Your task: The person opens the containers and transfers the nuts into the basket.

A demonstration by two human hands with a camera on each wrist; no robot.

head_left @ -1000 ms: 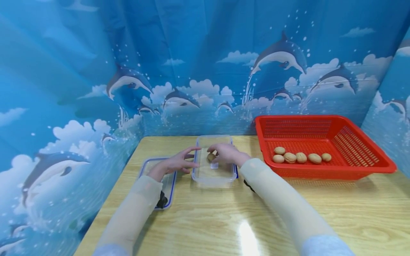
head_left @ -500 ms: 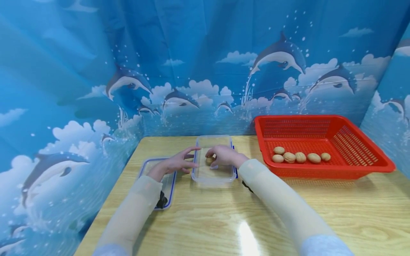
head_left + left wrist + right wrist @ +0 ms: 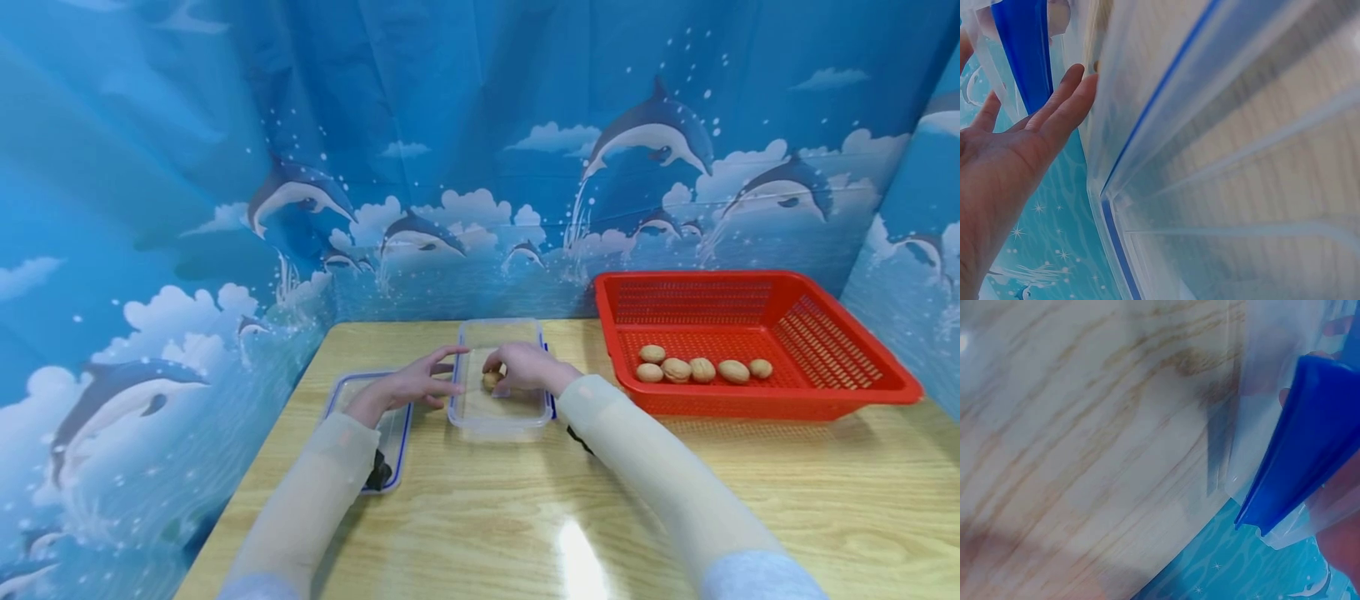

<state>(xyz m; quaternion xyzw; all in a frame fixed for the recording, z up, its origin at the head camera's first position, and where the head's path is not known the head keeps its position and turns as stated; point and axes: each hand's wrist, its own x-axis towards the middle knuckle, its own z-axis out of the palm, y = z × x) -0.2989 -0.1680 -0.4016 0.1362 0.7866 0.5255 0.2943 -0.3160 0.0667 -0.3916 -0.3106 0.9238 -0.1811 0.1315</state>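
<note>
A clear plastic food container [image 3: 501, 421] with blue side clips stands on the table in the head view. Inside it my right hand [image 3: 525, 367] holds a walnut [image 3: 492, 381] in its fingertips, low over the container's floor. My left hand [image 3: 412, 382] is beside the container's left wall, fingers spread and nothing in them. In the left wrist view that hand [image 3: 1022, 147] shows extended fingers near the container's side. A blue clip [image 3: 1300, 444] hides most of the right hand in the right wrist view.
To the right, a red basket [image 3: 750, 402] has several walnuts [image 3: 702, 370] along its front. A clear lid with a blue seal [image 3: 401, 450] lies under the left forearm. A dolphin-print curtain [image 3: 465, 167] hangs behind the table.
My right hand and the walnut have shifted slightly within the container, a little lower and to the left. The left hand stays almost where it was.
</note>
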